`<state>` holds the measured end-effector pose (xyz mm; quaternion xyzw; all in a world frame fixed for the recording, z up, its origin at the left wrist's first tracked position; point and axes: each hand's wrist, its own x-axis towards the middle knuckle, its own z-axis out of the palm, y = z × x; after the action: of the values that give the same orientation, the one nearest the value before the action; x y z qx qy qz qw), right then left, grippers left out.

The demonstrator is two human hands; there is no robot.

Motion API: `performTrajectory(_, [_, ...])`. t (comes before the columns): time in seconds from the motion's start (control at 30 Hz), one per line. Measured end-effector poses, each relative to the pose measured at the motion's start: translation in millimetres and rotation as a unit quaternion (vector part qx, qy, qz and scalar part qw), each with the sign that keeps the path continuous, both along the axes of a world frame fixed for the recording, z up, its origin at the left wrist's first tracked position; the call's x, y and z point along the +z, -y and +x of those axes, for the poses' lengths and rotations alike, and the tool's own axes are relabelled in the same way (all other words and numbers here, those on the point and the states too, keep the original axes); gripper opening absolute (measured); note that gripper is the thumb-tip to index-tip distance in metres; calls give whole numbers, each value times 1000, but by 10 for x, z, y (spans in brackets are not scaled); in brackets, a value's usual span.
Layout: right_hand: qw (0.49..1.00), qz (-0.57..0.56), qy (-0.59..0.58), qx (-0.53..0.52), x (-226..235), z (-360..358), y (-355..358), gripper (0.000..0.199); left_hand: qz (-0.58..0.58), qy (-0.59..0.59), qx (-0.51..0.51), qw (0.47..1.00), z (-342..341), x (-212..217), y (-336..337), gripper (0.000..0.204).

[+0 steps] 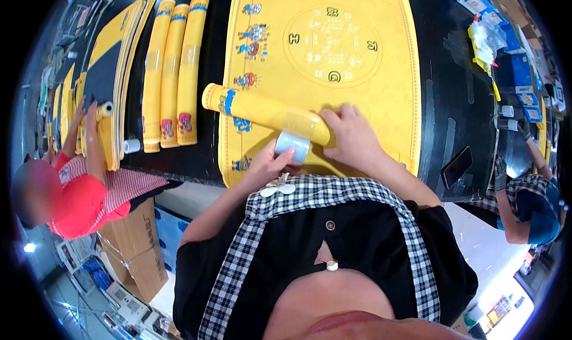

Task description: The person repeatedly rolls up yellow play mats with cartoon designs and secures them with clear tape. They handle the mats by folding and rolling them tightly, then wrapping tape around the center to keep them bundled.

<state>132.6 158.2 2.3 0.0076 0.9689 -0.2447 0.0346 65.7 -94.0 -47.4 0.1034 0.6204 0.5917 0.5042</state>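
Observation:
My left hand (268,166) is closed around a wide roll of clear tape (293,147), held against the underside of a rolled yellow mat (262,109). The roll lies slanted, its left end pointing up and away. A shiny strip of tape shows across its middle. My right hand (356,139) grips the roll's right end, with the thumb and fingers around it. Beneath both hands a flat yellow mat (393,60) is spread out, printed with cartoon figures down its left side and a circle design in the middle.
Left of the flat mat, three rolled yellow mats (186,72) lie side by side on the black table (450,102). Beyond them are stacked mats (113,54) and a co-worker in red (89,197). A phone (457,167) lies at right, near blue packages (518,69) and another co-worker (527,206).

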Motion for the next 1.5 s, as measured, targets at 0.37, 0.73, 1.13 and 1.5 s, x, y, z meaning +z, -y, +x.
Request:
performTrajectory(0.37, [990,125,-38,-51,-8,-846,-1038,70,-77,-25,-30,996,-1052,335,-1329,48])
performTrajectory(0.73, [995,68,44,-62,170,-186,-272,62,-33,26,-60,997,-236,215,-401,39])
performTrajectory(1.13, [982,32,-143,-117,-263,-1280,-1221,64,88,19,62,994,-1247,-44,-1927,38])
performTrajectory(1.5, [979,120,37,-160,-73,-1808,-1435,71,274,49,200,939,-1412,-363,-2150,32])
